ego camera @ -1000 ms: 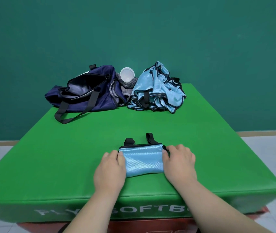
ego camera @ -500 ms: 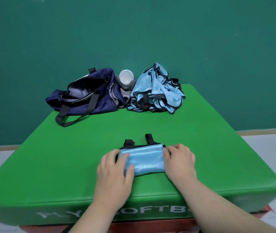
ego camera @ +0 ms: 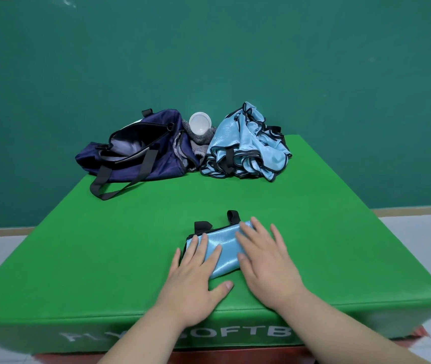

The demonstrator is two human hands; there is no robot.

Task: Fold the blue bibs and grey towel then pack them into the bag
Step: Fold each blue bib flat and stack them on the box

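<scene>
Head camera looks down over the green desk (ego camera: 104,245), and both hands are flat on the job. The folded blue bib (ego camera: 222,248) lies near the front edge of the desk, a small shiny packet with two black strap loops (ego camera: 232,215) poking out along its far side. The left hand (ego camera: 193,277) is spread, fingers straight and resting on the left part of the packet, thumb out to the side on the bare desk just below it. The right hand (ego camera: 264,261) is spread too, palm down, fingers straight, covering the right end of the bib. Neither one curls round anything; both simply press.

Up at the back of the desk, well apart from the hands, sits the navy bag (ego camera: 156,164), its zip mouth gaping and a black strap (ego camera: 109,190) trailing toward the front. Just beside it on the right, the grey towel (ego camera: 198,143) is bunched up, touching the bag, with a white round cup or lid (ego camera: 200,123) on top; which one, hard to tell. Right of that lies the heap of blue bibs (ego camera: 246,151), crumpled, black trim showing, touching the towel. White lettering (ego camera: 235,334) runs across the desk's front face, partly hidden by the forearms. Behind everything stands a teal wall (ego camera: 209,61).
</scene>
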